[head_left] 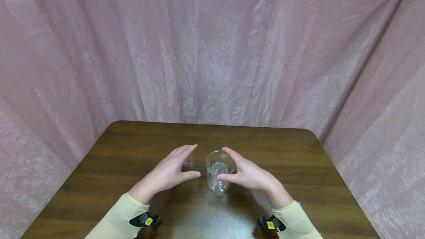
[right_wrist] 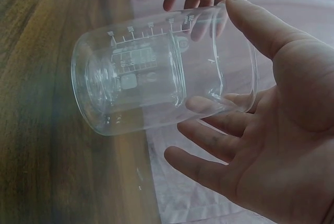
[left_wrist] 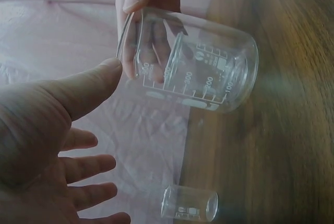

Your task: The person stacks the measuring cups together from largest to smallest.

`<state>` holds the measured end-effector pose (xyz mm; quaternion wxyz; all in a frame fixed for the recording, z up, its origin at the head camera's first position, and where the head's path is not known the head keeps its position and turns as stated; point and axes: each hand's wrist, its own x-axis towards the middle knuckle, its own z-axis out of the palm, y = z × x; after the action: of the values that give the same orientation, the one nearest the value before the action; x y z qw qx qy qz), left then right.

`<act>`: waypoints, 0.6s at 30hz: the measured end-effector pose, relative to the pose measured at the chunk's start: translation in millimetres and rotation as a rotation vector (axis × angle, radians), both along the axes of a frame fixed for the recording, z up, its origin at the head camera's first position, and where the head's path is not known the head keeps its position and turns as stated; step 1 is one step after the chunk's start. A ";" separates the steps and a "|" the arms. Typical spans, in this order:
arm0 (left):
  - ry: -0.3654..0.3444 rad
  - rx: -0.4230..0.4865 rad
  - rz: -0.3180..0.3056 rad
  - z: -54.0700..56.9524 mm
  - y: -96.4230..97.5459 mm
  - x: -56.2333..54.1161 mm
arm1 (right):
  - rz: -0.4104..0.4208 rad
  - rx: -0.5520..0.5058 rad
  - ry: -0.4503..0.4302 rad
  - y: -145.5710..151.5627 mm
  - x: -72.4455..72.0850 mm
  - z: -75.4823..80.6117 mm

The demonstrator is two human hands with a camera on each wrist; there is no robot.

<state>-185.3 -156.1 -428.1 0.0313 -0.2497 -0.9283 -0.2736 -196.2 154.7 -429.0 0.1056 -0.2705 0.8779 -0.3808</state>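
A large clear glass beaker (head_left: 209, 172) with white markings stands upright in front of me, and a smaller glass beaker (right_wrist: 130, 72) sits inside it. My right hand (head_left: 249, 172) holds the large beaker near its rim, the thumb on the near side and fingers round the far side. To its left, my left hand (head_left: 169, 172) is held apart from the glass with fingers spread and nothing in its grasp. Partly hidden behind the left fingers, another small beaker (head_left: 188, 161) stands on the table; the left wrist view shows this small beaker (left_wrist: 189, 204) more fully.
The brown wooden table (head_left: 285, 150) has rounded far corners. Pink velvet curtains (head_left: 212, 47) hang behind it and along both sides. Dark wrist cameras (head_left: 272, 224) are strapped over the pale sleeves (head_left: 114, 218).
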 end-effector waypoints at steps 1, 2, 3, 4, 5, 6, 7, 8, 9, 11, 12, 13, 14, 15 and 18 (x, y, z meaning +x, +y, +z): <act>0.003 0.001 0.002 -0.1 -0.7 -0.3 | -0.003 0.000 -0.002 0.0 0.0 0.0; 0.005 0.001 0.003 -0.5 -1.3 -0.5 | -0.003 0.001 -0.003 0.0 -0.1 -0.2; 0.009 0.001 0.005 -0.9 -1.8 -0.6 | -0.004 0.001 -0.006 -0.3 -0.1 -0.2; 0.012 -0.001 0.007 -1.4 -2.3 -1.0 | -0.006 0.001 -0.009 -0.4 -0.1 -0.2; 0.012 -0.001 0.009 -1.6 -2.6 -1.2 | -0.005 -0.001 -0.009 -0.4 0.0 -0.3; 0.014 -0.002 0.012 -1.9 -3.0 -1.5 | -0.007 -0.002 -0.011 -0.4 0.2 -0.4; 0.017 -0.004 0.013 -1.9 -3.4 -1.5 | -0.006 -0.005 -0.011 -0.1 0.2 -0.8; 0.018 -0.004 0.016 -2.0 -3.8 -1.6 | -0.008 -0.004 -0.014 0.0 0.6 -1.0; 0.024 -0.006 0.018 -2.0 -4.3 -1.5 | -0.010 -0.005 -0.016 0.2 0.9 -1.3; 0.032 -0.004 0.024 -1.8 -5.4 -1.3 | -0.009 -0.007 -0.016 0.7 1.2 -1.8; 0.036 -0.006 0.028 -1.6 -5.9 -1.0 | -0.009 -0.008 -0.016 0.8 1.2 -2.0; 0.042 -0.007 0.032 -1.5 -6.5 -1.1 | -0.006 -0.010 -0.014 0.8 1.1 -2.3; 0.049 -0.008 0.036 -1.5 -7.1 -1.4 | -0.005 -0.011 -0.013 0.7 0.9 -2.5; 0.057 -0.007 0.039 -1.4 -7.5 -1.8 | -0.001 -0.014 -0.010 0.7 0.6 -2.7; 0.082 -0.007 0.054 -0.5 -9.1 -3.2 | 0.004 -0.024 -0.005 0.4 -0.3 -2.9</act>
<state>-188.4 -165.1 -428.6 0.0757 -0.2356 -0.9336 -0.2591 -196.5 155.1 -431.9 0.1052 -0.2727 0.8724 -0.3918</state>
